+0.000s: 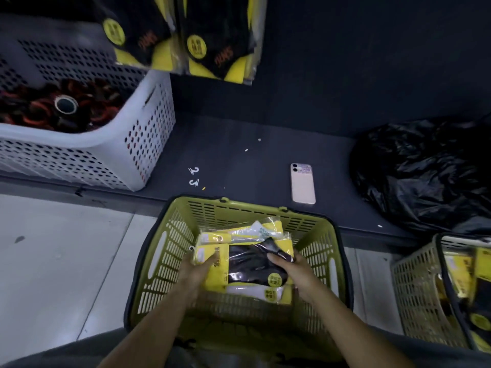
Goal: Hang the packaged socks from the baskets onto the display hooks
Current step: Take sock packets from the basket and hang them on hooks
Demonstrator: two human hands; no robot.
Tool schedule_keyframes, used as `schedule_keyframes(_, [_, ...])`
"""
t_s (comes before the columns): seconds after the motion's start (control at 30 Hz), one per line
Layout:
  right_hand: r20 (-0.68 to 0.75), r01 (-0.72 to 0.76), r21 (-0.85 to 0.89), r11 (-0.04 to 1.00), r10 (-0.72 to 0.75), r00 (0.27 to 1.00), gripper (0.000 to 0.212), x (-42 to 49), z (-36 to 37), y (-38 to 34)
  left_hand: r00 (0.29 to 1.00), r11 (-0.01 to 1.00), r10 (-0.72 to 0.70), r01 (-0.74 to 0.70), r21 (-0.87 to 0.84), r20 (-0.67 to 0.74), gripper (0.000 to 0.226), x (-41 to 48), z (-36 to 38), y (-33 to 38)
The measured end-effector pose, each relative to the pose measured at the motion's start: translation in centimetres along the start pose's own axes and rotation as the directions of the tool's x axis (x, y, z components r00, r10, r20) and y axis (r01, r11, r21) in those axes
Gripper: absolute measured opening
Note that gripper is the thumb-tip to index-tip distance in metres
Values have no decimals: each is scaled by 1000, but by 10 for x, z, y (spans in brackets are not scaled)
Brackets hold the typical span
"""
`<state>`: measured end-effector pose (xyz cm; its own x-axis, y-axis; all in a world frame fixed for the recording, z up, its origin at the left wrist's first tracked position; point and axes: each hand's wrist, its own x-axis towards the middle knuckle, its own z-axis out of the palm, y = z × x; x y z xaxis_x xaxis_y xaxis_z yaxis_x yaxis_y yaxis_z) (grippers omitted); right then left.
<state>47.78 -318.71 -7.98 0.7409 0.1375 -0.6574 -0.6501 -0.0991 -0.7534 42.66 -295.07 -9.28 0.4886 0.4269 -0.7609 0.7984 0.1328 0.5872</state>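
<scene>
— What have the fingers got hold of?

— The right hand (pixel 295 272) has its fingers curled round the right end of a clear plastic pack of black socks on a yellow card (pixel 252 264), thumb on top. The left hand (pixel 198 269) lays a finger along the card at the other end. Whether the rest grip beneath, I can't tell from here.

— And where's that pack?

— Inside the yellow-green slatted plastic basket (pixel 170 248), topmost. Under it, toward the person, lies a pack of white socks (pixel 255 292). At the basket's far wall another yellow-carded pack (pixel 239 233) lies across.

— Around the basket?

— Just beyond its far rim, on the dark shelf (pixel 239 155), are two small white plastic hooks (pixel 194 176) and a pink phone (pixel 303 183), back up. Beyond and left of the basket, a white perforated plastic crate (pixel 148 128) holds a roll of tape (pixel 65 104) among red-and-black things too blurred to name. Right of the basket stands a beige slatted basket (pixel 419 288) with more yellow packs (pixel 478 264). Beyond that is a crumpled black plastic bag (pixel 425 173). High above the basket hang black-and-yellow sock packs (pixel 212 49).
</scene>
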Motion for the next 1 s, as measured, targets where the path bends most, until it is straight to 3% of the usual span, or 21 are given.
schedule_keyframes(0.07, [-12, 29, 58, 998, -29, 1000, 33, -13, -6, -13, 996, 996, -28, 21, -83, -84, 101, -20, -1, 9])
schedule_keyframes(0.13, [-27, 23, 141, 990, -20, 999, 35, -27, -9, -21, 996, 946, -89, 84, -312, -1, 98, -49, -2, 14])
schedule_keyframes(0.2, [-22, -13, 209, 978, 18, 1000, 56, -41, -10, -26, 990, 847, -82, 130, -516, 115, 83, -70, -1, 16])
schedule_keyframes(0.3, [50, -59, 263, 963, 47, 998, 63, -64, -8, -31, 940, 688, 115, 159, -708, 322, 56, -98, 4, 24])
schedule_keyframes(0.37, [128, -69, 292, 954, 32, 991, 60, -77, -6, -32, 884, 656, 293, 92, -749, 365, 43, -119, 7, 34])
schedule_keyframes(0.5, [219, 58, 257, 965, -117, 969, 69, -96, -5, -51, 865, 644, 438, -110, -757, 246, 53, -145, 1, 62])
schedule_keyframes(0.6, [44, 316, 37, 948, -317, 947, 96, -105, -8, -91, 859, 688, 494, -294, -664, 131, 62, -161, -17, 95])
schedule_keyframes(0.67, [-34, 454, -85, 887, -458, 888, 92, -114, -7, -127, 813, 699, 578, -451, -555, 68, 56, -173, -28, 118])
schedule_keyframes(0.77, [51, 627, -220, 747, -633, 772, 84, -135, 5, -180, 695, 664, 711, -617, -423, 103, 40, -195, -39, 151])
schedule_keyframes(0.9, [177, 749, -65, 660, -731, 659, 66, -159, 37, -221, 591, 593, 795, -712, -376, 136, 34, -224, -47, 183])
schedule_keyframes(1.0, [184, 778, 23, 627, -768, 614, 48, -170, 59, -232, 571, 516, 821, -733, -443, 13, 45, -241, -51, 202])
